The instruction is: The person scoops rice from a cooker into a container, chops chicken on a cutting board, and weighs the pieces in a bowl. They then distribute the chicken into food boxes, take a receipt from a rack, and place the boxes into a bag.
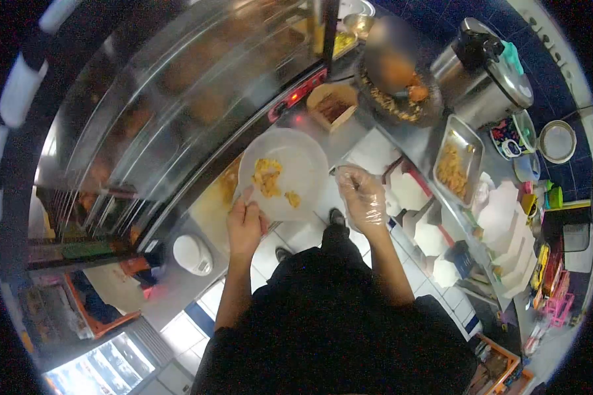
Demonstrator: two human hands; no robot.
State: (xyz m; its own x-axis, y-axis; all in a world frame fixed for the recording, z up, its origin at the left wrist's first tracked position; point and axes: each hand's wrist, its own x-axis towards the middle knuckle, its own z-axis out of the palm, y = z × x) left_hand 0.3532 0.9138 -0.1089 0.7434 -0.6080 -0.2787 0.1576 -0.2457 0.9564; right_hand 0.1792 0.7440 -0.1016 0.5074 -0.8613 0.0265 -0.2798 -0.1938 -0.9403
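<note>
My left hand [246, 222] grips the near left rim of a white round bowl [306, 158], with the thumb on top. Several yellow-orange food pieces [268, 179] lie in the bowl, towards its left and near side. My right hand [362, 197] wears a clear plastic glove and hangs just right of the bowl, apart from it. Its fingers are curled together; whether anything is between them is hidden. Beyond the bowl stands an open paper box [333, 105] with dark reddish-brown food inside.
A glass-fronted warming cabinet [178, 99] fills the left. On the right counter are a metal tray [458, 161] of fried food, a large steel cooker [484, 72] and open white boxes [501, 217]. A small white scale [192, 255] sits at lower left. Another person's blurred shape appears at the top.
</note>
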